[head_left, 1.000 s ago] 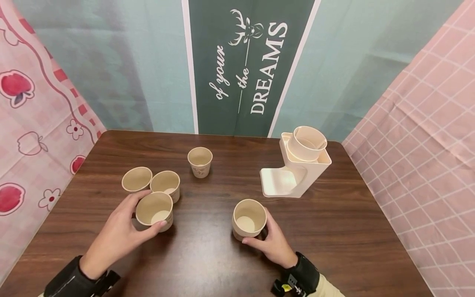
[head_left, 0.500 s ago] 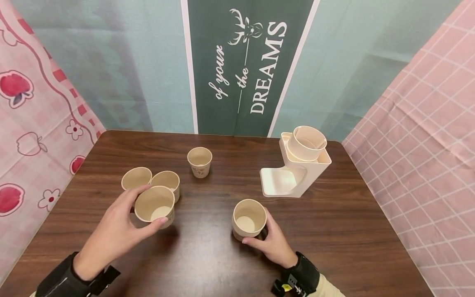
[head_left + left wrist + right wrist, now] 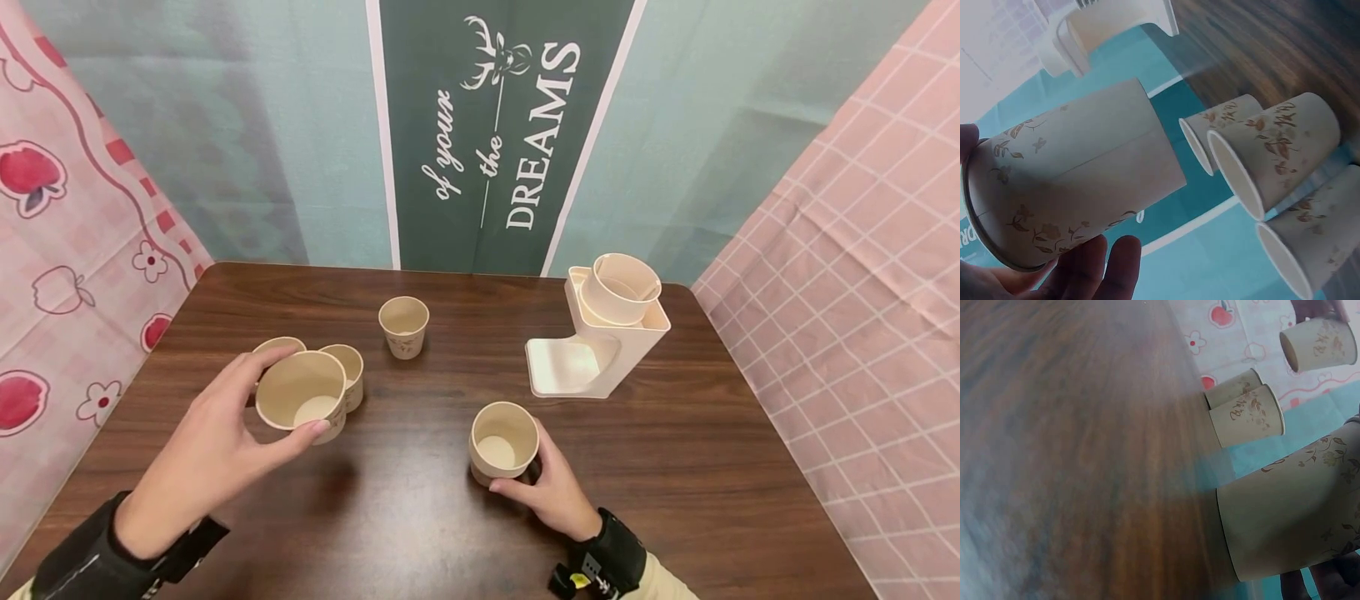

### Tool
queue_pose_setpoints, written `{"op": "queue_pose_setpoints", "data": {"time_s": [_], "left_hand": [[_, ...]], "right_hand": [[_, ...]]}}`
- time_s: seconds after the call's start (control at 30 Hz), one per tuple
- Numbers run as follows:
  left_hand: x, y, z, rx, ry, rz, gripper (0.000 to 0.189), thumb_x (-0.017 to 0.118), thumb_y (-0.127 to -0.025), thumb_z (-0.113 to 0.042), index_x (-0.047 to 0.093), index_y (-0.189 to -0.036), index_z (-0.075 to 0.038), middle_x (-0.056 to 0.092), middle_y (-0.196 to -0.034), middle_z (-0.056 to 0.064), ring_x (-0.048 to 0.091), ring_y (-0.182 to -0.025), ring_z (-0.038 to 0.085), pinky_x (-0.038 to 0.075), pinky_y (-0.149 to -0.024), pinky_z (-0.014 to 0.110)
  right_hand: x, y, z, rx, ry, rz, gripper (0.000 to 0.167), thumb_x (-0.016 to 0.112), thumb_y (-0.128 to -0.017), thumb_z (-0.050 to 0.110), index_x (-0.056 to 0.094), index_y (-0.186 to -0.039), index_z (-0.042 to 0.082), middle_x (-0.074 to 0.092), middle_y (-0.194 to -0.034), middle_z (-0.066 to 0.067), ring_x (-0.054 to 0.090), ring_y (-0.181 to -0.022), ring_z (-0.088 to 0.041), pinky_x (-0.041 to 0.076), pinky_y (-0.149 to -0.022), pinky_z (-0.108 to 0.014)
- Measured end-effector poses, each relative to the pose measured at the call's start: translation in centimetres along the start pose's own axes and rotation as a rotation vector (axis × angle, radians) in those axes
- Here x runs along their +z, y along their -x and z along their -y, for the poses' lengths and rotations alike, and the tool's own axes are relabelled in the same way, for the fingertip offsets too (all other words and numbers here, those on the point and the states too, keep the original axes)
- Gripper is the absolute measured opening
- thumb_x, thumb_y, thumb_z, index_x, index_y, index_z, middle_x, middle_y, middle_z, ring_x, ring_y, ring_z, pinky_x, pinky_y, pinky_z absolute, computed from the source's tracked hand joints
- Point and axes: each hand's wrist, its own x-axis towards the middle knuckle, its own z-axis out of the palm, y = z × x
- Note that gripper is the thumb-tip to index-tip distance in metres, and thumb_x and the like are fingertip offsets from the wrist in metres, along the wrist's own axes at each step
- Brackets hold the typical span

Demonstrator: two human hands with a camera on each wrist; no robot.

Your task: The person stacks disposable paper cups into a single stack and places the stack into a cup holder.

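Note:
My left hand (image 3: 202, 450) holds a beige paper cup (image 3: 296, 387) between thumb and fingers, lifted off the table with its mouth tilted toward me. Brown leaf prints show on this cup's side in the left wrist view, its base clear of the tabletop. On the table my right hand (image 3: 558, 492) grips another beige paper cup (image 3: 501, 450), which stands upright. Just behind the lifted cup are two more paper cups, one (image 3: 352, 379) partly covered by it and the other (image 3: 279, 342) mostly hidden by it and my fingers.
A further paper cup (image 3: 405, 329) stands alone toward the back of the dark wood table (image 3: 420, 533). At the back right is a white plastic stand (image 3: 626, 350) with a flat foot and a round cup-shaped piece (image 3: 618, 292) on top. Printed cloths hang around the table.
My left hand has raised its cup off the table and drawn it to the left, so it now overlaps the cups behind. My right hand and its cup stay put.

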Motion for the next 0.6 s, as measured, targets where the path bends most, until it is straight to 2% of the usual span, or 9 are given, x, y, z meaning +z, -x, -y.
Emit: {"op": "queue_pose_setpoints", "data": {"time_s": [0.17,0.43,0.6], "left_hand": [[0.3,-0.6,-0.7,0.028,0.018,0.045,0.08,0.094,-0.067,-0.015,0.056,-0.137,-0.006,0.061,-0.126,0.007,0.053,-0.103,0.01,0.039,-0.083,0.008],[1.3,-1.4,-2.0,0.038,0.076,0.127,0.077,0.092,-0.073,-0.018,0.055,-0.139,-0.009,0.064,-0.114,0.001,0.058,-0.097,0.013,0.047,-0.08,0.012],[2.0,-1.7,-2.4,0.043,0.079,0.157,0.076,0.092,-0.073,-0.021,0.055,-0.138,-0.006,0.063,-0.121,0.003,0.058,-0.104,0.015,0.047,-0.084,0.015]], "right_hand": [[0.1,0.0,0.0,-0.003,-0.006,0.003,0.089,0.087,-0.073,-0.008,0.043,-0.149,0.011,0.055,-0.139,-0.014,0.053,-0.125,-0.018,0.041,-0.107,-0.022],[0.0,-0.1,0.1,-0.01,-0.008,0.001,0.089,0.087,-0.074,-0.007,0.044,-0.149,0.01,0.055,-0.138,-0.015,0.053,-0.124,-0.018,0.042,-0.106,-0.022],[0.0,-0.1,0.1,-0.011,-0.012,0.002,0.089,0.087,-0.074,-0.008,0.043,-0.149,0.01,0.055,-0.139,-0.015,0.053,-0.125,-0.018,0.042,-0.106,-0.022]]}}
